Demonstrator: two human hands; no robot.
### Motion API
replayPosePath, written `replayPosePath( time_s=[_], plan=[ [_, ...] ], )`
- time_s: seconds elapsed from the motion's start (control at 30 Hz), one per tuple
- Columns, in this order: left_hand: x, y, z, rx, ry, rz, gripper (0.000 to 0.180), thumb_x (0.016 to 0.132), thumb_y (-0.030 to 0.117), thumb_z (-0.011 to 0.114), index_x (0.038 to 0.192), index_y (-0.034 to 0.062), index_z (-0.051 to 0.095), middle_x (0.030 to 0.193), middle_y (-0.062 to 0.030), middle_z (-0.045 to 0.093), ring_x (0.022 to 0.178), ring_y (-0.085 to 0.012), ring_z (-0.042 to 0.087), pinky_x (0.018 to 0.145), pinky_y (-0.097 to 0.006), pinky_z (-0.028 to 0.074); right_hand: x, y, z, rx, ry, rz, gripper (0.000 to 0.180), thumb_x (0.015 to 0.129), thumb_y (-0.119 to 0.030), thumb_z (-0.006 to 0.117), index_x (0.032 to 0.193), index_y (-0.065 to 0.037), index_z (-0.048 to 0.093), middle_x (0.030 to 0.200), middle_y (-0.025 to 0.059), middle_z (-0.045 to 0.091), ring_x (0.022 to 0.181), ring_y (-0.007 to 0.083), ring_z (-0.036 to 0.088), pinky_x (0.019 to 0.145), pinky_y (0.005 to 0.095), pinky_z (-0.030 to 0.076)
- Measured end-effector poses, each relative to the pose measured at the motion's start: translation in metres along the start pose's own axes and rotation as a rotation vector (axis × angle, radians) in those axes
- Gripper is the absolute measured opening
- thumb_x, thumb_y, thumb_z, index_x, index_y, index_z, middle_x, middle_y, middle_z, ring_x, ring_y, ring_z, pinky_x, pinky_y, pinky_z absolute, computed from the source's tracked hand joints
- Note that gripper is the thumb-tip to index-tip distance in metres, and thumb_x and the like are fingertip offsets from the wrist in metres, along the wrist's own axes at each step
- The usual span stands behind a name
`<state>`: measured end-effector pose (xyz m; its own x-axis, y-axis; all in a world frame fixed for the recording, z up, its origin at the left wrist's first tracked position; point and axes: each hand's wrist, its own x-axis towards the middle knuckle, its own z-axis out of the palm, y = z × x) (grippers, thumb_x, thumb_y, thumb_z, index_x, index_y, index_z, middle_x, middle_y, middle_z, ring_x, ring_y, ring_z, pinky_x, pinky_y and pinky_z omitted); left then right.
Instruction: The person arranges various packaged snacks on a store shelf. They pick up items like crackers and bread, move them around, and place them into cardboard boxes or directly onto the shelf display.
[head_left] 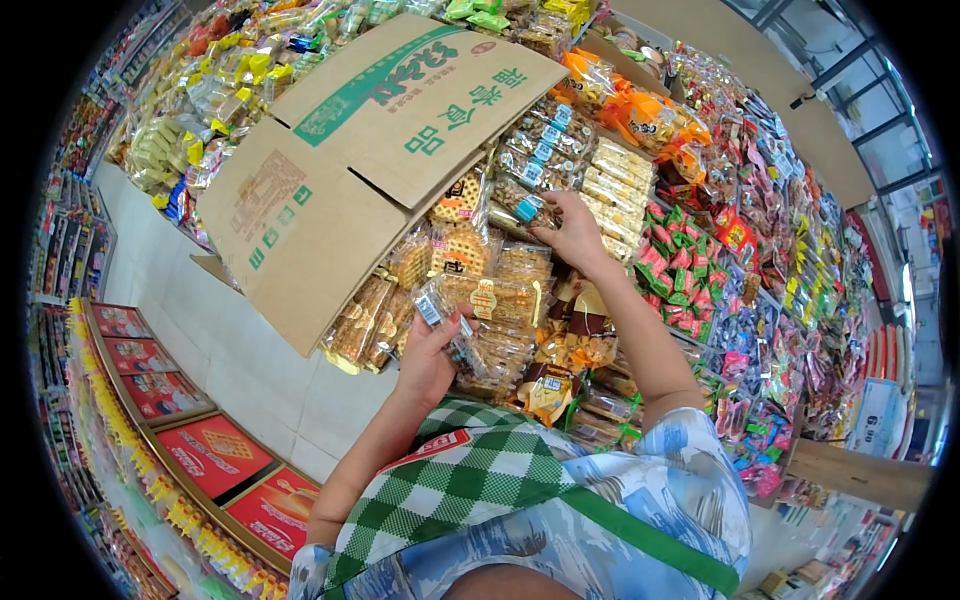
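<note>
Left hand (425,360) grips 1 clear snack packet (440,310); right hand (572,232) pinches another packet (530,208). The tilted cardboard box (370,150) could slide, spilling packets.

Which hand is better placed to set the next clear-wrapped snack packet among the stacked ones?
Right hand: it already rests on the stacked clear-wrapped snack packets. The left hand holds a packet nearer the body.

A big cardboard box (350,170) with green print lies tilted over the display, its flaps open. Beyond it, yellow sweets (215,90) are heaped at the upper left. Orange packets (640,110) sit near the top, red and green wrapped candies (680,270) to the right. Red boxes (205,450) line the lower left shelf, above a pale tiled floor (220,340).
</note>
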<state>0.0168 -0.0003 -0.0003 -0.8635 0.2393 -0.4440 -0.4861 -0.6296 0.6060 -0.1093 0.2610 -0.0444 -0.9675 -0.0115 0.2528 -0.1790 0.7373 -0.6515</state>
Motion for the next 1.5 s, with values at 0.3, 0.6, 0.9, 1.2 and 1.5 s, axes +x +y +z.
replayPosePath(
  time_s=[0.3, 0.6, 0.9, 1.2, 1.5],
  plan=[
    [0.001, -0.003, -0.005, 0.003, -0.018, -0.011, 0.029, 0.088, 0.007, 0.058, 0.113, 0.0077, 0.043, 0.103, -0.0078, 0.061, 0.089, -0.0192, 0.06, 0.08, -0.034, 0.049, 0.005, -0.013, -0.001, -0.075, 0.084, -0.111, 0.047, 0.061, -0.001, 0.075, 0.103, -0.006, 0.055, 0.091, 0.012, 0.052, 0.09, 0.031, 0.051, 0.08, 0.0384, 0.044],
    [0.0, -0.005, -0.007, 0.012, -0.028, -0.026, 0.028, 0.089, 0.009, 0.056, 0.113, 0.0092, 0.041, 0.104, -0.0089, 0.06, 0.091, -0.0208, 0.06, 0.08, -0.036, 0.049, 0.021, -0.003, 0.014, -0.159, 0.099, -0.237, 0.046, 0.061, 0.0, 0.074, 0.103, -0.006, 0.054, 0.094, 0.0144, 0.051, 0.091, 0.0341, 0.05, 0.081, 0.041, 0.043],
    [0.006, -0.005, -0.007, -0.1, -0.118, -0.025, 0.028, 0.1, 0.024, 0.033, 0.125, 0.0123, 0.034, 0.122, -0.0093, 0.053, 0.113, -0.0237, 0.052, 0.092, -0.042, 0.042, 0.003, -0.027, -0.026, 0.056, 0.055, -0.1, 0.049, 0.069, -0.011, 0.076, 0.113, -0.004, 0.055, 0.106, 0.014, 0.056, 0.099, 0.0318, 0.054, 0.087, 0.0378, 0.044],
    [0.012, -0.003, 0.021, -0.095, -0.248, 0.103, 0.047, 0.101, 0.028, 0.022, 0.142, 0.0049, 0.025, 0.142, -0.0071, 0.034, 0.127, -0.0183, 0.036, 0.106, -0.037, 0.027, -0.082, -0.109, -0.015, 0.574, -0.481, 0.032, 0.052, 0.084, -0.011, 0.065, 0.131, -0.004, 0.043, 0.116, 0.0058, 0.054, 0.103, 0.0133, 0.053, 0.092, 0.0299, 0.043],
    [0.005, 0.005, 0.024, 0.049, -0.312, 0.181, 0.051, 0.096, 0.02, 0.043, 0.141, 0.0108, 0.02, 0.143, -0.0096, 0.033, 0.126, -0.0222, 0.039, 0.106, -0.04, 0.03, -0.076, -0.108, -0.037, 0.763, -0.491, 0.154, 0.042, 0.077, -0.003, 0.069, 0.117, -0.003, 0.057, 0.109, 0.0033, 0.058, 0.1, 0.0129, 0.053, 0.091, 0.0262, 0.04]
  ],
)
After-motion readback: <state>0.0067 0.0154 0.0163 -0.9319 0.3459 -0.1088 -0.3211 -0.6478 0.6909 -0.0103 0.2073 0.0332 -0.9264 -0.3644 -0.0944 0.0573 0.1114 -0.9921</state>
